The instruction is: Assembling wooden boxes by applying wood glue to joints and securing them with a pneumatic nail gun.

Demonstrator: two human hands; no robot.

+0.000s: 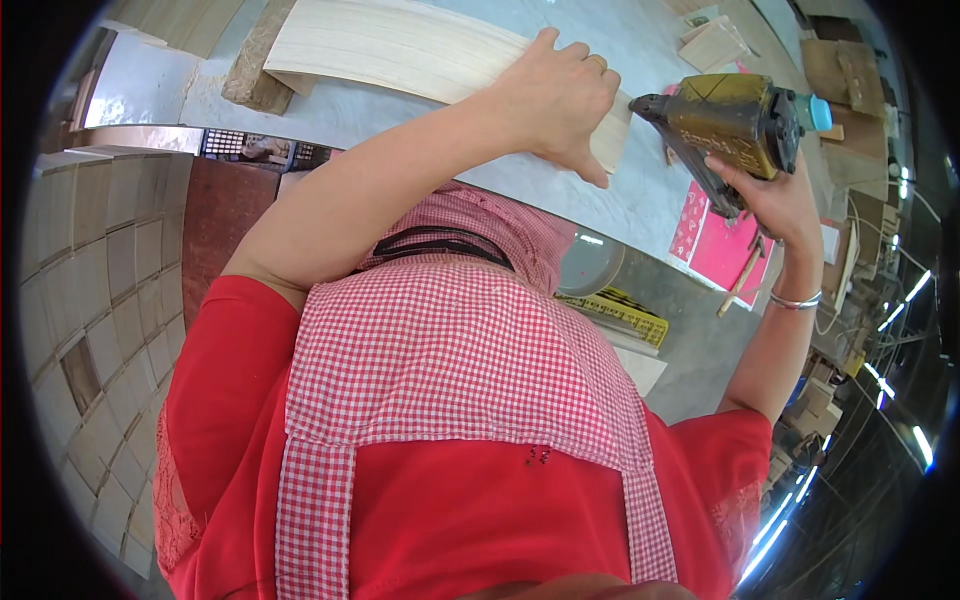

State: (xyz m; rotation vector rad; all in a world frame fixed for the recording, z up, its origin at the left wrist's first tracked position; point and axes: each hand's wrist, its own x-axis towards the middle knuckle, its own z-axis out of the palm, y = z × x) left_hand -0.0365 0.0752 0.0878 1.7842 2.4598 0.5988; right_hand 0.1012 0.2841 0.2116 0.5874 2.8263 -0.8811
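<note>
**Pale wood panel pinned, nail gun at its edge**

Pale thin wood panel (400, 45) lies across the grey bench (640, 200), upper centre of frame. Left hand (555, 100) presses flat on panel's right end, fingers spread, thumb hanging over near edge; nothing gripped. Right hand (775, 200) wrapped tight around handle of olive-yellow nail gun (730, 120), upper right, nose pointing at panel end just beside left hand. Panel looks light, thin, somewhat bendy, likely to slide on smooth bench; best held flat near the edge. Gun looks heavy, rigid; grip by handle. Pink sheets (720, 245) on bench below gun. Stacked wood tiles (100, 300) at left.
</note>
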